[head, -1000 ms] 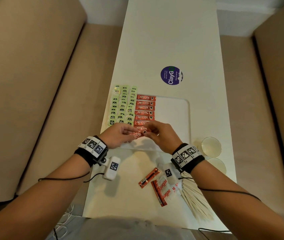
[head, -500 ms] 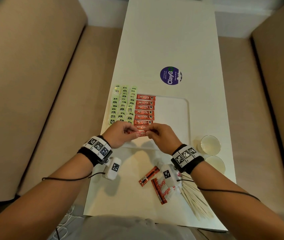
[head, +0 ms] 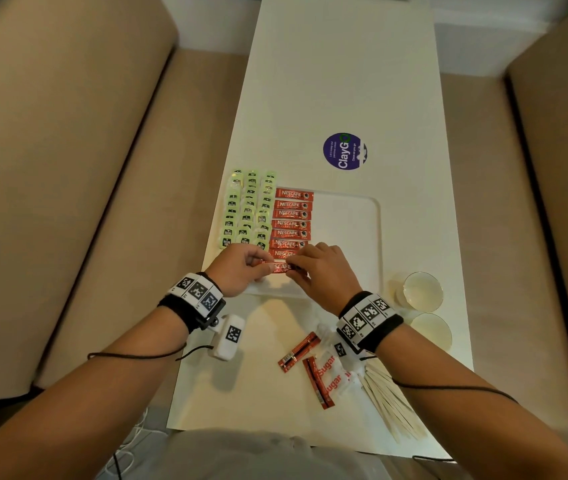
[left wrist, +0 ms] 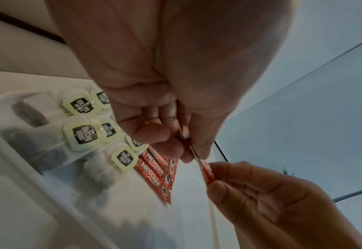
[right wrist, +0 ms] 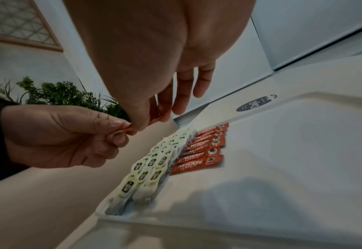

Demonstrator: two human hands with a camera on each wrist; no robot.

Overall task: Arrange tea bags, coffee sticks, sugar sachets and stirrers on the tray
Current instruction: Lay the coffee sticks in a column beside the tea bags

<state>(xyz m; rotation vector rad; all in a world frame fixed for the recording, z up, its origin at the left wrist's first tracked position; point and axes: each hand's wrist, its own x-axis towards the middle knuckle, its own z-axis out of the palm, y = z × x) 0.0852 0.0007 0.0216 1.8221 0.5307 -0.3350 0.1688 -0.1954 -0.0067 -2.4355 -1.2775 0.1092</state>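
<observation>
A white tray (head: 348,233) holds rows of green-tagged tea bags (head: 247,209) on its left and a column of red coffee sticks (head: 291,220) beside them. Over the near end of that column, my left hand (head: 264,268) and right hand (head: 293,269) each pinch one end of a red coffee stick (head: 279,267). The left wrist view shows the stick (left wrist: 205,170) edge-on between both hands, above the tray. Two more coffee sticks (head: 298,351), sugar sachets (head: 331,372) and wooden stirrers (head: 393,407) lie on the table near me.
Two clear cups (head: 422,291) stand right of the tray. A round purple sticker (head: 344,151) is on the table beyond it. Beige sofas (head: 50,202) flank the narrow white table. A plant (right wrist: 58,92) shows in the right wrist view.
Both hands keep pinching the same coffee stick and have shifted only slightly at the near end of the coffee column. Nothing was let go.
</observation>
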